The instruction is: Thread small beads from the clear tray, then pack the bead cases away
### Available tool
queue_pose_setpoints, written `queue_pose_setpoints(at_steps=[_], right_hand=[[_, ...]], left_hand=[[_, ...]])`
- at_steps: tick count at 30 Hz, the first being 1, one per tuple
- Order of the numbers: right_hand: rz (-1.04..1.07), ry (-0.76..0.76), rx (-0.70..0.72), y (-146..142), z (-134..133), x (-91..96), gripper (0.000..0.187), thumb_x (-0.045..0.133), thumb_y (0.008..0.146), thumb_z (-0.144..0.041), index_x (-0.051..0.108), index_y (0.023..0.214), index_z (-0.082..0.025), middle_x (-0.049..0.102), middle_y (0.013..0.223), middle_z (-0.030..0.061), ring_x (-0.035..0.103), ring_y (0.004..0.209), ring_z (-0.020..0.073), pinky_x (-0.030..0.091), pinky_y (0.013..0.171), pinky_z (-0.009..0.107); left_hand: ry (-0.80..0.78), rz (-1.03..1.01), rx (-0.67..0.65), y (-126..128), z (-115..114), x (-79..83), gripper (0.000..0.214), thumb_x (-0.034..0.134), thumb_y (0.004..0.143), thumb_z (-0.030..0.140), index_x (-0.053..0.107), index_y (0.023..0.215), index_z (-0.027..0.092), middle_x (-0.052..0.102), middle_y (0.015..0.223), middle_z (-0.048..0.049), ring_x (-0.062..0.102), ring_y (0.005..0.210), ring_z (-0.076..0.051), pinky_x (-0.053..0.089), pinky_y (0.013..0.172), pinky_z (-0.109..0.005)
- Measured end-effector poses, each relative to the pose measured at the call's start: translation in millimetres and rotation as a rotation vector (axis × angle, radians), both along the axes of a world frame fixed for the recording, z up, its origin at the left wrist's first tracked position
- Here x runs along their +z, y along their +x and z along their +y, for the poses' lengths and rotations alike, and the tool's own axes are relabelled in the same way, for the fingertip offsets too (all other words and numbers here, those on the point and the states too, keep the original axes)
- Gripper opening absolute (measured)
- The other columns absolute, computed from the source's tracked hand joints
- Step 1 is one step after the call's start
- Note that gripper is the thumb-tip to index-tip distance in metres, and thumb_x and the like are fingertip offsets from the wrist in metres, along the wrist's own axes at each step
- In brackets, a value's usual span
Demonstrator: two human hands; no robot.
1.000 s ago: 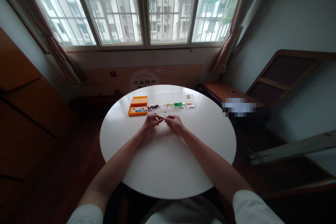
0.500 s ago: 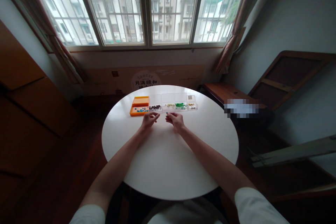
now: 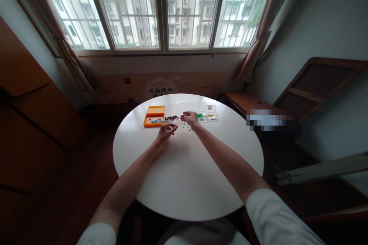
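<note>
On the round white table a row of small boxes stands at the far edge: an orange box with blue bits, then clear boxes with dark, yellowish and green beads. My right hand is stretched out over the clear boxes, its fingers pinched together; what they hold is too small to make out. My left hand rests on the table just in front of the boxes, fingers curled loosely with thumb and forefinger close together. A few loose beads lie on the table beside my right wrist.
A large barred window fills the wall behind the table, with a cardboard box under it. A wooden bench and a leaning wooden frame stand at the right. Wooden furniture stands at the left.
My hands were together at the table's middle. They parted, and my right hand reached forward over the clear boxes. My left hand stayed nearly in place.
</note>
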State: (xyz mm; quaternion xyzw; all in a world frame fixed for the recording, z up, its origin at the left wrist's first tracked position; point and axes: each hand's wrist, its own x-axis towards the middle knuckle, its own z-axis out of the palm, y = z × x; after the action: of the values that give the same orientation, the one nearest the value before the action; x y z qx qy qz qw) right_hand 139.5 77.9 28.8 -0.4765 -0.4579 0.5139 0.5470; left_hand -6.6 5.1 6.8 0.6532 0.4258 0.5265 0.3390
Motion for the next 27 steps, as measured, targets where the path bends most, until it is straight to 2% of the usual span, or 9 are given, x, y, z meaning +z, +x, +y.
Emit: queue_pose_setpoints(at_steps=[3, 6, 8, 11, 17, 22, 27], right_hand=[[-0.262, 0.079, -0.045, 21.5, -3.0, -9.4, 0.017, 0.054, 0.062, -0.004, 0.061, 0.075, -0.012, 0.064, 0.062, 0.0032, 0.060, 0.055, 0.0130, 0.051, 0.058, 0.028], [-0.607, 0.191, -0.095, 39.7, -6.1, -14.2, 0.018, 0.053, 0.062, -0.007, 0.065, 0.073, -0.015, 0.066, 0.069, 0.0046, 0.061, 0.064, 0.0150, 0.049, 0.067, 0.029], [-0.782, 0.245, -0.065, 46.7, -8.4, -16.1, 0.018, 0.055, 0.061, -0.008, 0.067, 0.070, -0.016, 0.067, 0.072, 0.0054, 0.061, 0.069, 0.0167, 0.047, 0.070, 0.029], [-0.934, 0.270, 0.024, 49.2, -11.8, -19.4, 0.015, 0.057, 0.060, -0.009, 0.069, 0.066, -0.017, 0.068, 0.070, 0.0059, 0.060, 0.068, 0.0180, 0.045, 0.065, 0.027], [-1.024, 0.270, 0.085, 48.0, -15.4, -24.1, 0.013, 0.058, 0.064, -0.015, 0.070, 0.065, -0.017, 0.067, 0.066, 0.0056, 0.058, 0.063, 0.0160, 0.041, 0.059, 0.024], [-1.035, 0.357, 0.171, 57.4, -17.2, -21.0, 0.012, 0.062, 0.062, -0.017, 0.071, 0.070, -0.018, 0.065, 0.066, 0.0050, 0.056, 0.061, 0.0148, 0.041, 0.059, 0.023], [-1.031, 0.356, 0.234, 65.3, -19.7, -19.6, 0.019, 0.061, 0.061, -0.011, 0.072, 0.074, -0.018, 0.065, 0.065, 0.0037, 0.054, 0.059, 0.0139, 0.040, 0.059, 0.023]], left_hand=[[0.000, 0.001, -0.011, 2.1, -0.7, -0.3, 0.031, 0.064, 0.067, 0.043, 0.063, 0.067, 0.011, 0.058, 0.066, -0.0024, 0.051, 0.043, -0.006, 0.041, 0.038, -0.017], [-0.002, -0.006, -0.021, 3.9, -1.2, -2.4, 0.031, 0.064, 0.067, 0.042, 0.063, 0.066, 0.011, 0.058, 0.066, -0.0026, 0.050, 0.043, -0.005, 0.041, 0.038, -0.016], [-0.006, -0.002, -0.033, 4.5, -1.3, -4.1, 0.032, 0.064, 0.067, 0.043, 0.064, 0.066, 0.011, 0.058, 0.066, -0.0029, 0.050, 0.043, -0.005, 0.041, 0.037, -0.016], [-0.017, 0.020, -0.044, 4.2, -1.9, -5.6, 0.033, 0.064, 0.066, 0.043, 0.064, 0.067, 0.011, 0.059, 0.065, -0.0031, 0.050, 0.042, -0.005, 0.041, 0.037, -0.016], [-0.028, 0.032, -0.030, 3.2, -4.5, -2.9, 0.032, 0.064, 0.066, 0.042, 0.064, 0.068, 0.010, 0.059, 0.064, -0.0035, 0.050, 0.042, -0.006, 0.041, 0.037, -0.016], [-0.047, 0.042, -0.036, 4.3, -4.6, -3.3, 0.033, 0.064, 0.066, 0.043, 0.064, 0.067, 0.010, 0.060, 0.065, -0.0040, 0.050, 0.042, -0.006, 0.040, 0.036, -0.016], [-0.063, 0.053, -0.052, 5.5, -5.0, -5.0, 0.034, 0.064, 0.066, 0.044, 0.064, 0.067, 0.010, 0.061, 0.065, -0.0044, 0.051, 0.042, -0.006, 0.039, 0.036, -0.016]])
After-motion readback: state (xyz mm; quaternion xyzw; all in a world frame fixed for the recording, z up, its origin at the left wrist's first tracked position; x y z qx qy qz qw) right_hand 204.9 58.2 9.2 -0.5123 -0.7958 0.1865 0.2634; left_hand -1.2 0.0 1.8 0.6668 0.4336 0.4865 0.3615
